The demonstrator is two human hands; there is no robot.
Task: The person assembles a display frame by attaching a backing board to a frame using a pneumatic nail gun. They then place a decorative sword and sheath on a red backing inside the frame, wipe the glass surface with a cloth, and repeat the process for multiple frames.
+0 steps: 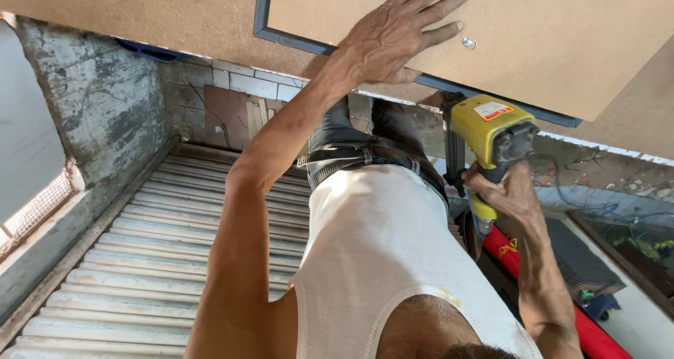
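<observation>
My left hand (397, 32) lies flat with fingers spread on a brown fibreboard panel (562, 43) that has a dark blue-grey edge strip (295, 42). A small metal fitting (468, 43) sits on the panel just right of my fingers. My right hand (509, 194) grips the handle of a yellow and black nail gun (491, 131), held below the panel's edge with its black magazine close to the strip. My white vest (393, 254) and belt fill the middle of the view.
A second brown board (140, 8) lies behind the panel at upper left. A corrugated metal shutter (154, 247) spans the left, beside a rough grey wall (105, 99). A red tube (512, 254), loose wires and a dark mesh box (579, 257) are at the right.
</observation>
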